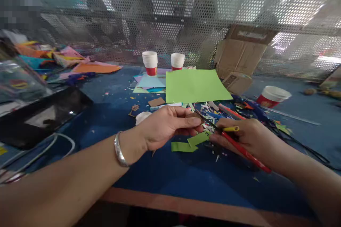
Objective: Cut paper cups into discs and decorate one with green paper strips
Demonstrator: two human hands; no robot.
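Left hand (166,126) is pinching a small, flat brown piece (196,116) between thumb and fingers, above the blue bench (165,177). Right hand (245,134) is gripping a slim, red-handled tool (246,153) with a dark, narrow blade, which is pointing at the brown piece; contact cannot be told. A yellow rod end (231,128) is protruding there. Light-green paper strips (183,147) are lying just below the hands; a large light-green paper sheet (197,85) is lying beyond.
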